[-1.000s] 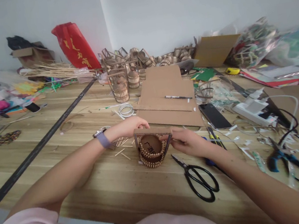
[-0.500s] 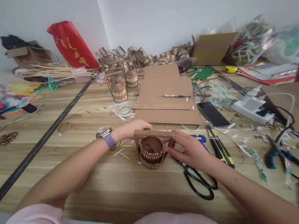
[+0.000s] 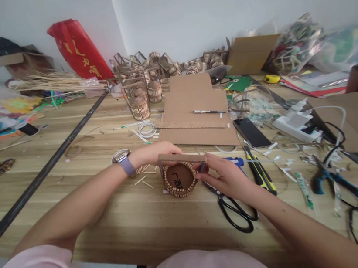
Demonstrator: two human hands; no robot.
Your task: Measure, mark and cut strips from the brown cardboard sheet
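Observation:
A small round basket (image 3: 180, 181) with walls of short wooden sticks is just in front of me, its opening towards me. Black characters show on its brown inside, and a flat brown handle (image 3: 182, 157) crosses above the far rim. My left hand (image 3: 157, 153), wearing a watch with a purple strap, curls behind the handle at the basket's far left; its fingertips are hidden. On the right side, my right hand (image 3: 226, 176) pinches the handle's upright between thumb and fingers. Black-handled scissors (image 3: 237, 212) lie just below my right hand, their blades partly beneath it.
Loose sticks (image 3: 143, 180) lie left of the basket. To the right are a yellow-black cutter (image 3: 259, 171), a phone (image 3: 251, 132), blue pliers (image 3: 343, 182) and a power strip (image 3: 298, 122). Cardboard (image 3: 195, 105) lies ahead, with finished baskets (image 3: 138, 102) beyond on the left.
The basket has tipped so that its opening faces me more squarely, and its lower outer band of sticks has gone from sight. Both hands keep their places on it. The camera view has shifted slightly.

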